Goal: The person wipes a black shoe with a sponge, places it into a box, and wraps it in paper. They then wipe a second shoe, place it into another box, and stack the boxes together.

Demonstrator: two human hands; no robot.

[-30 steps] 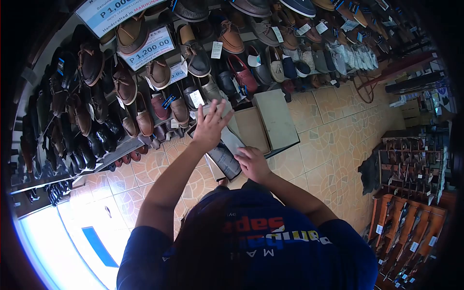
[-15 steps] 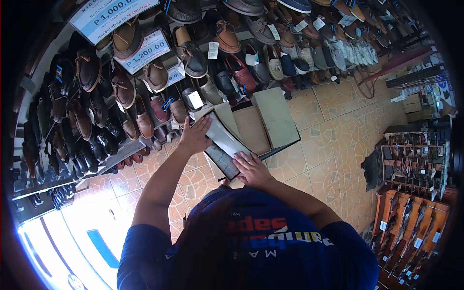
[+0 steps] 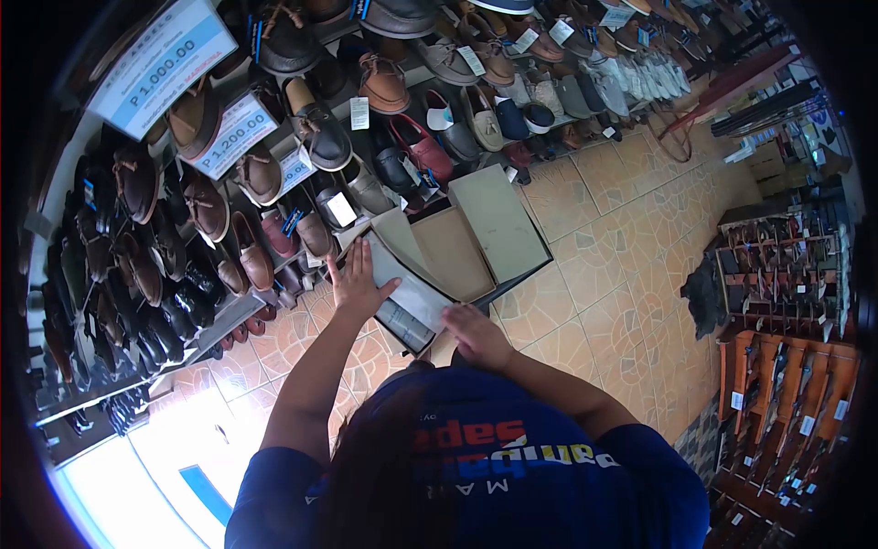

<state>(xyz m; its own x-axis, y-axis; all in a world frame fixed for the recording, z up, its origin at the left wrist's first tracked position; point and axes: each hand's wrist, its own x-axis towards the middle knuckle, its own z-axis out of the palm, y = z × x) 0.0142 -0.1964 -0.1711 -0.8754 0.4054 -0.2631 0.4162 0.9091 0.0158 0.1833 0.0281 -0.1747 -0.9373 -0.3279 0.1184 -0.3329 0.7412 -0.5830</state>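
Note:
A narrow shoebox [image 3: 419, 347] with dark inner edges lies at an angle in front of me. White wrapping paper [image 3: 409, 303] covers most of its inside, and a strip with faint print shows along the near side. My left hand [image 3: 359, 284] rests flat over the box's left end, its fingers spread and pressing on the paper. At the right end, my right hand [image 3: 478, 337] has its fingers curled at the paper's edge, seemingly gripping it. What lies under the paper is hidden.
Behind the shoebox sits an open box [image 3: 450, 240] beside a greenish-grey lid [image 3: 501, 224]. Shelves of loafers [image 3: 315, 137] with price signs [image 3: 165, 69] rise ahead and left. Racks of belts [image 3: 786, 393] stand at the right on the tiled floor [image 3: 585, 293].
My right hand has gone from lying flat on the paper to curled fingers at its edge. My left hand has turned a little, still on the box. The view has shifted slightly.

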